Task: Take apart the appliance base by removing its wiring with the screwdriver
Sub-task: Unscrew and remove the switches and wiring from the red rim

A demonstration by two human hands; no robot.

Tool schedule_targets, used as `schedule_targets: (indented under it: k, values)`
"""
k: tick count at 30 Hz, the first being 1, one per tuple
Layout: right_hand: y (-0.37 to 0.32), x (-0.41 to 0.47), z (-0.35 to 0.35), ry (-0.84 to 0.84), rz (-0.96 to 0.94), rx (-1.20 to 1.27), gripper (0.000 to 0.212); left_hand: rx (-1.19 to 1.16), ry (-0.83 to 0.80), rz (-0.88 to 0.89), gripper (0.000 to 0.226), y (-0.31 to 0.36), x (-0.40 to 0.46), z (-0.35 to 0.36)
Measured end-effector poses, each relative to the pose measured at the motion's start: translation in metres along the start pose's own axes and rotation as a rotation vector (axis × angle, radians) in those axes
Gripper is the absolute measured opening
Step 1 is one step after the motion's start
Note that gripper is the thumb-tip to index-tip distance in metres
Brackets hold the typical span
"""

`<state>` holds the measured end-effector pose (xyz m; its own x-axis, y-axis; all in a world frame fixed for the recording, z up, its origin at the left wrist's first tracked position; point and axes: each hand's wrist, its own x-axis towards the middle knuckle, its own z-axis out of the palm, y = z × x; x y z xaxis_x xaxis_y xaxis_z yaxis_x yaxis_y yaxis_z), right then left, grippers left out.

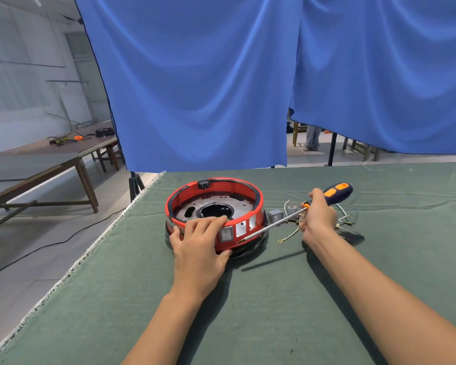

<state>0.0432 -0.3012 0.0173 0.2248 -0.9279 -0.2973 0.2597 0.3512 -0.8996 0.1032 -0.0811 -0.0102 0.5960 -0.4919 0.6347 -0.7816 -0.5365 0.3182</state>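
Head view, the only one. Appliance base (213, 214), red ring with a metal floor, sits on the green-covered table (274, 299), near the far left edge. My left hand (199, 242) lies over the near rim, fingers curled onto the rim top, thumb low against the outer wall just beside the rocker switch (226, 234); it grips the base and pins it down. My right hand (319, 214) is wrapped around the screwdriver (295, 214) where handle meets shaft, blue-orange handle sticking up and away. The shaft slants down-left and the tip ends at the base's outer wall, right of the switch; whether it's seated in a screw I can't tell.

Wiring (290, 234) is already partly out: white leads with ring terminals and small metal parts lie on the cloth just right of the base, partly behind the right hand.

Step in hand, my guess: working on something on the side wall. To do it well, keep the left hand's weight on so the ring doesn't spin, line the shaft up with the fastener, seat the tip before turning, and keep the left thumb out of the tip's line in case it slips.
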Motion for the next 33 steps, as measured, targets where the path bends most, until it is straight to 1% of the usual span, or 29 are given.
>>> schedule_targets:
  k: [2,6,10,16,19,22,26,33]
  values:
    - [0.001,-0.004,-0.010,0.053,0.004,0.068,0.018,-0.006,0.007,-0.015,0.068,0.000,-0.001,0.001]
    - [0.009,-0.016,-0.018,0.122,0.001,0.145,0.018,-0.036,0.024,-0.044,0.060,0.002,-0.002,0.003]
    - [0.010,-0.024,-0.019,0.146,-0.042,0.222,0.019,-0.044,0.039,-0.048,0.059,0.001,-0.003,0.002]
    - [0.015,-0.032,-0.021,0.207,-0.085,0.273,0.021,-0.029,0.046,-0.058,0.054,0.005,-0.004,0.001]
    - [0.018,-0.035,-0.022,0.238,-0.102,0.288,0.023,-0.014,0.040,-0.038,0.058,0.007,-0.003,0.001]
    - [0.019,-0.038,-0.021,0.250,-0.115,0.304,0.023,-0.015,0.037,-0.032,0.063,0.008,-0.002,0.001]
    - [0.020,-0.036,-0.019,0.257,-0.116,0.288,0.024,-0.038,0.033,-0.043,0.062,0.009,-0.002,0.000]
    - [0.006,-0.024,-0.003,0.190,-0.130,0.180,0.024,-0.048,0.012,-0.044,0.062,0.008,0.000,-0.001]
